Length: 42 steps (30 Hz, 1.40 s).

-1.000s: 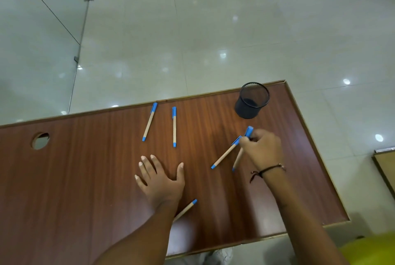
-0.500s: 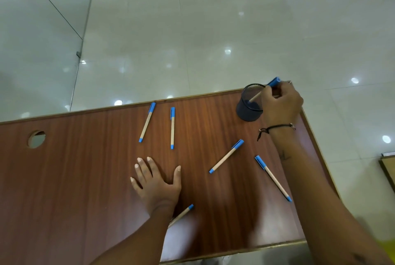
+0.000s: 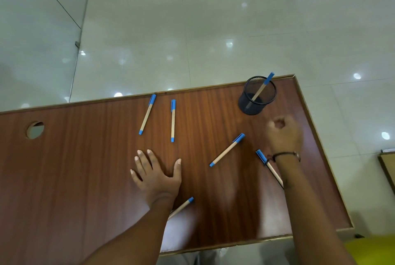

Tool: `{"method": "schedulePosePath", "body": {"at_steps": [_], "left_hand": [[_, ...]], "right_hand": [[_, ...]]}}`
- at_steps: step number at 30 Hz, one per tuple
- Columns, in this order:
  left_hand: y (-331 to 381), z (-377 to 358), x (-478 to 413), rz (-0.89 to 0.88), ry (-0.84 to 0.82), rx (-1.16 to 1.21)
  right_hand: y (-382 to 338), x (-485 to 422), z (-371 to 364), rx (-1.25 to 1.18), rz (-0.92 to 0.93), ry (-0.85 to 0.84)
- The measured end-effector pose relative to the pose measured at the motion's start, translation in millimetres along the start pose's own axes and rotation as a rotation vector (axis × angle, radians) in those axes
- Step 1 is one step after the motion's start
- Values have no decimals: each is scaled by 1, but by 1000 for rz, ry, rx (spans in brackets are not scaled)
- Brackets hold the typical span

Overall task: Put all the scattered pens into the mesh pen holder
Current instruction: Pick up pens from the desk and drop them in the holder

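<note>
Pens lie scattered on the desk [image 3: 85, 168]; one pen [image 3: 261, 87] leans in the mesh pen holder [image 3: 255, 102] near the far right corner. Right hand [image 3: 284, 134], blurred, grip loosely curled and empty, hovers near a diagonal pen [image 3: 227, 149], likely next. Left hand [image 3: 156, 175] lies flat, fingers spread, probably bracing.

Mesh pen holder [image 3: 257, 95] stands at the table's [image 3: 85, 168] far right corner, one pen [image 3: 262, 87] leaning inside it. Two pens [image 3: 147, 114] [image 3: 173, 120] lie side by side left of it. Nearer, one pen [image 3: 227, 149] lies mid-table; another [image 3: 269, 167] runs under the right wrist, and a last [image 3: 181, 207], seemingly, under the left forearm.
</note>
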<state>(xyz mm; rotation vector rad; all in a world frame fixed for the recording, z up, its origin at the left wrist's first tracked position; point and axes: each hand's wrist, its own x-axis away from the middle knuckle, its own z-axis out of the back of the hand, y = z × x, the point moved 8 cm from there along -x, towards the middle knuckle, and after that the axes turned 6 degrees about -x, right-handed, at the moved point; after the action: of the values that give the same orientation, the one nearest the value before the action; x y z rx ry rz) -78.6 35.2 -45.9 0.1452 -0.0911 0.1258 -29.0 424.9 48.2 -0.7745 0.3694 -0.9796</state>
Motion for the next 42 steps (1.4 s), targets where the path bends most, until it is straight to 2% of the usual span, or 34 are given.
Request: {"method": "schedulePosePath", "body": {"at_steps": [3,5,8,10,12,16,18,20,24,30,34,36,37,39,41,42], "left_hand": [[0,0,0,2,-2,5],[0,0,0,1,-5,3],[0,0,0,-6,-10,0],[0,0,0,-5,-13,0],[0,0,0,-8,-11,1],[-1,-2,-1,-6,-17,-5],[0,-2,0,-7,-15,-5],[-1,-2,0,-4,-15,0],[-1,-2,-1,-7,-9,-2],[0,-1,0,1,-8,-7],[0,-1,-1,4,-18,-20],[0,-1,-1,1,-17,-25],[0,-1,-1,-1,-14,-24],[-1,-1,-1,-1,-12,-19],[0,-1,0,-4,-6,-12],[0,-1,0,-3,-6,-10]], "right_hand": [[53,31,-28,342,-175,-353],[68,47,-34,532,-216,-441],[62,48,-31,580,-195,-352],[46,42,-24,519,-168,-298],[15,35,-7,294,-93,-183],[-77,20,47,-406,116,108],[-106,8,63,-611,211,272],[-111,-7,56,-698,218,346],[-93,-33,30,-690,161,376],[-57,-58,0,-436,43,293],[-39,-41,3,-378,-42,328],[-21,-15,1,-375,-159,367],[-9,-2,-8,-354,-248,329],[13,23,-38,-224,-404,123],[28,43,-67,-27,-485,-137],[30,50,-76,45,-485,-216]]}}
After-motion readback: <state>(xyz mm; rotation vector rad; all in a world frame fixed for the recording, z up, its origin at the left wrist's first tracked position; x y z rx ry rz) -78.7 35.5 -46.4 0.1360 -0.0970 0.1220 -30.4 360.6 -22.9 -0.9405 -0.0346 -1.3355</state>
